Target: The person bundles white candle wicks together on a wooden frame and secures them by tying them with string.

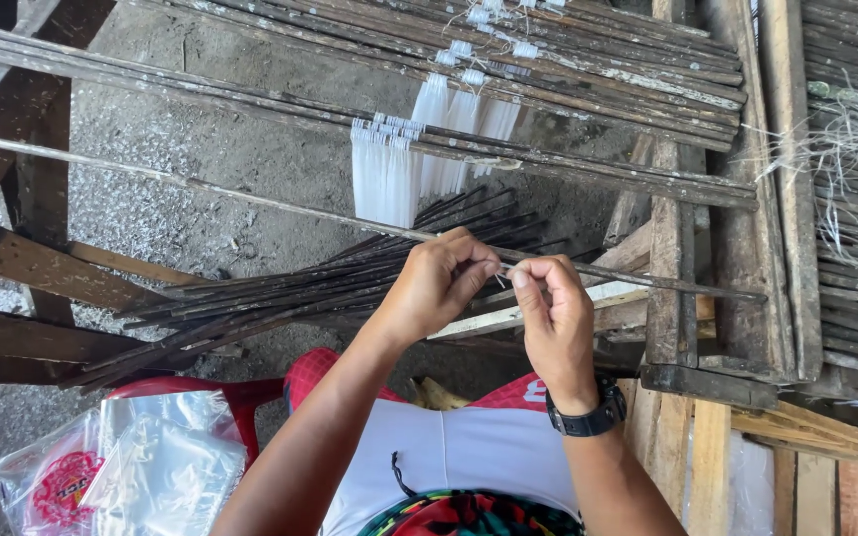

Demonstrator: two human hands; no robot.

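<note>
Pinching at the stick
My left hand [436, 283] and right hand [553, 318] fingertips pinch something fine against the stick [250, 201]; I'd keep it taut.

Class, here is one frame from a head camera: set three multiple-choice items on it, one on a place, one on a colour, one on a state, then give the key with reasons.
1. Where do the plastic bags lie?
A. lower left, by the red chair
B. on the upper rods
C. right of the wooden frame

2. What colour is the watch?
A. white
B. black
C. red

3. What are the left hand and right hand doing?
A. lying flat and open
B. resting in the lap
C. pinching at a thin rod

Key: 1 A, the bags sit beside the red chair at lower left. 2 B, the strap on the right wrist is black. 3 C, both hands' fingertips meet at the rod.
</note>
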